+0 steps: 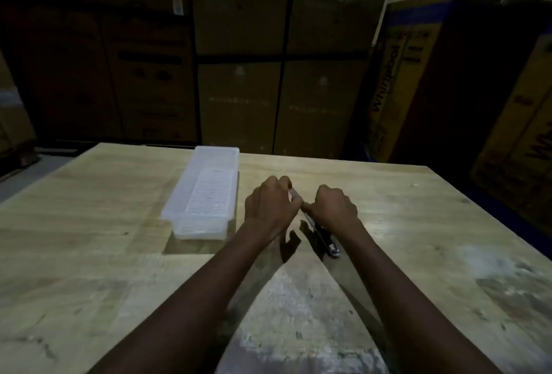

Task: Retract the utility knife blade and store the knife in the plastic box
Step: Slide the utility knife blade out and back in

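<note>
We are seeing a pale wooden bench (pixel 403 224), its grain showing matt at the far part and wearing rough, scuffed and whitish toward the near edge. The plastic box (pixel 206 194) is looking translucent, frosted and smooth. The utility knife (pixel 324 239) is showing a dark body and a glinting metal end. Matt brown cardboard cartons (pixel 283 75) are standing behind.

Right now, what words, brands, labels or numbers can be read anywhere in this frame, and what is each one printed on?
"Whirlpool": printed sideways on the yellow-and-blue carton at right.
"Wh...": start of the same logo, cut off by the frame edge, on the far-right carton.
Brown cartons behind the table: dark markings and a white label, too dim and blurred to read.
Plastic box and utility knife: no readable text.
</note>
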{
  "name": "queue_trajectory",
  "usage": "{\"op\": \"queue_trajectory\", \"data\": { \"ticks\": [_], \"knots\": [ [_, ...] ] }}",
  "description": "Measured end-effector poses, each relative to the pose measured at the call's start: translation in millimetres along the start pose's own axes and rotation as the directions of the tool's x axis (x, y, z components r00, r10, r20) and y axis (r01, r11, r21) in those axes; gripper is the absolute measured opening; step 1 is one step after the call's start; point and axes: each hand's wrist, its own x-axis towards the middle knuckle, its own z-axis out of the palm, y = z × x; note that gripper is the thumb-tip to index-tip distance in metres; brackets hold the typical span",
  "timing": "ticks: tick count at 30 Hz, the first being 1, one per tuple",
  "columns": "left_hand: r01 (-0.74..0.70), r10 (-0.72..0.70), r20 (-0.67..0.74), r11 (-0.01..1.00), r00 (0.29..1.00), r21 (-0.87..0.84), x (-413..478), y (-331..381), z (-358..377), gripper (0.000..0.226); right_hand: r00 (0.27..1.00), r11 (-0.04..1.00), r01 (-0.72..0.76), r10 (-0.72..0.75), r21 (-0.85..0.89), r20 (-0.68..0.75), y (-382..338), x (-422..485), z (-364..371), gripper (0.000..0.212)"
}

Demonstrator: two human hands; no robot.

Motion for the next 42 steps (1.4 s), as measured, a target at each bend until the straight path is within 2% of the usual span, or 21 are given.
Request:
{"op": "queue_trajectory", "data": {
  "ticks": [7, 12, 17, 22, 28, 37, 40, 42],
  "knots": [
    [0.14, -0.14, 0.006, 0.985, 0.99, -0.098, -56.3, -7.5, -3.2, 0.033, 0.999, 0.997, 0.043, -0.041, -0.07, 0.032, 5.0, -56.6, 4.9, 0.034],
    [0.158, -0.156, 0.022, 0.978, 0.988, -0.137, -66.0, -6.3, 2.9, 0.031, 0.992, 0.989, 0.062, -0.047, -0.134, 0.115, 13.8, -63.6, 12.3, 0.037],
    [0.198, -0.185, 0.092, 0.965, 0.978, -0.174, -69.6, -12.0, 25.2, 0.031, 0.992, 0.989, 0.06, -0.044, -0.137, 0.118, 22.4, -58.2, 28.2, 0.034],
    [0.314, -0.248, 0.223, 0.884, 0.943, -0.345, -69.8, -22.6, 50.9, 0.03, 0.989, 0.988, 0.033, -0.011, -0.151, 0.145, 31.2, -48.1, 49.2, 0.035],
    [0.461, -0.327, 0.343, 0.757, 0.881, -0.463, -62.9, -31.3, 69.1, 0.024, 0.985, 0.989, 0.003, 0.022, -0.148, 0.171, 42.4, -33.5, 68.7, 0.036],
    [0.504, -0.337, 0.386, 0.693, 0.859, -0.516, -63.1, -37.7, 75.1, 0.025, 0.98, 0.991, -0.015, 0.041, -0.136, 0.192, 42.8, -32.6, 74.7, 0.037],
    [0.539, -0.342, 0.424, 0.635, 0.839, -0.554, -64.5, -38.4, 72.1, 0.024, 0.984, 0.993, -0.012, 0.032, -0.114, 0.175, 41.2, -36.9, 71.4, 0.035],
    [0.588, -0.363, 0.465, 0.551, 0.807, -0.592, -64.1, -37.1, 70.2, 0.023, 0.99, 0.996, -0.003, 0.015, -0.084, 0.142, 39.4, -39.9, 67.6, 0.034]
  ]
}}
